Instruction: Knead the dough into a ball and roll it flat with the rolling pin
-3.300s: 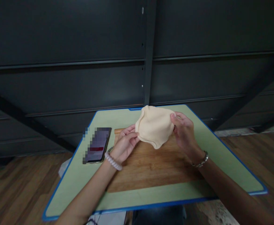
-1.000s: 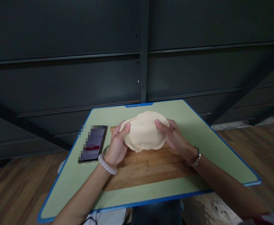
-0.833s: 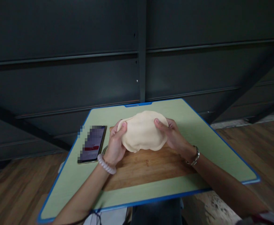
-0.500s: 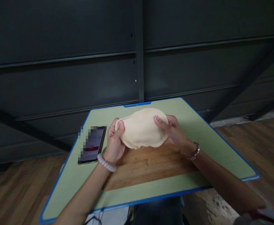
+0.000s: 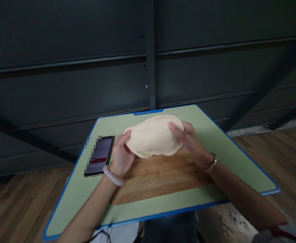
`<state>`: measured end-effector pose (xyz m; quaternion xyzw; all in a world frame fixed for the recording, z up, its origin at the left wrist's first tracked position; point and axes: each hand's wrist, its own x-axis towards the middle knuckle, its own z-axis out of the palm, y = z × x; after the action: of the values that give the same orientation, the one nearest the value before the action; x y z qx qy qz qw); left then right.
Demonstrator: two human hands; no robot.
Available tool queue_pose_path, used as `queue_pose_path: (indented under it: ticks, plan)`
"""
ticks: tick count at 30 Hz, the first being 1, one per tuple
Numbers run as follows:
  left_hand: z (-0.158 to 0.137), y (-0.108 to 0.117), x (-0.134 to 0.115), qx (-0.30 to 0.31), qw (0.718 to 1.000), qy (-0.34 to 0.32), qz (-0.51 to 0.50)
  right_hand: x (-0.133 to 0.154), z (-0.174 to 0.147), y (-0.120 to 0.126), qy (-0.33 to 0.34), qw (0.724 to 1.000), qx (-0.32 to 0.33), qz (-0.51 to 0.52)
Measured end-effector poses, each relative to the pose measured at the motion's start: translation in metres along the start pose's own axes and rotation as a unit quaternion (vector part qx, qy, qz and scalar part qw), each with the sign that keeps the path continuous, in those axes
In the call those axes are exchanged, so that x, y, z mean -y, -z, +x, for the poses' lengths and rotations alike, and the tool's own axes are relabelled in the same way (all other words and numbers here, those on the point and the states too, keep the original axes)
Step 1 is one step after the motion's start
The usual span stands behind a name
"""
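A flat, pale cream sheet of dough (image 5: 154,136), roughly oval with an uneven lower edge, is held up over a wooden board (image 5: 160,180). My left hand (image 5: 122,150) grips its left end, thumb on the near face and fingers behind, mostly hidden. At the right end, my right hand (image 5: 188,136) pinches the sheet the same way, its thumb pressed on the front. The dough is tilted toward me and covers the far part of the board.
The board lies on a small pale green table (image 5: 239,172) with a blue rim. A phone (image 5: 101,157) with a lit screen, partly pixelated, rests left of my left hand. Behind the table rises a dark panelled wall (image 5: 87,87). Wooden flooring (image 5: 282,152) shows at the sides.
The dough sheet has risen slightly and looks stretched a little wider. My left hand has shifted slightly left, my right slightly up and right. Both keep their hold.
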<state>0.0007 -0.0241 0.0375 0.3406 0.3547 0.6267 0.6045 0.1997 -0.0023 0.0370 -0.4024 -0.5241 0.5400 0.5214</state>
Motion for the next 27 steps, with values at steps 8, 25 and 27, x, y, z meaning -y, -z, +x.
queue_pose_path:
  ticks: [8,25,27]
  plan:
    - [-0.007,0.003,0.008,0.147,0.969,0.189,0.063,0.006,-0.009,0.001,-0.132,0.986,0.105,-0.004]
    - [-0.007,0.003,0.011,0.026,0.928,-0.112,0.354,-0.001,-0.005,-0.003,-0.059,0.983,0.144,-0.094]
    - [-0.006,0.004,0.01,0.02,0.927,-0.12,0.356,0.001,-0.004,-0.001,-0.037,0.984,0.112,-0.134]
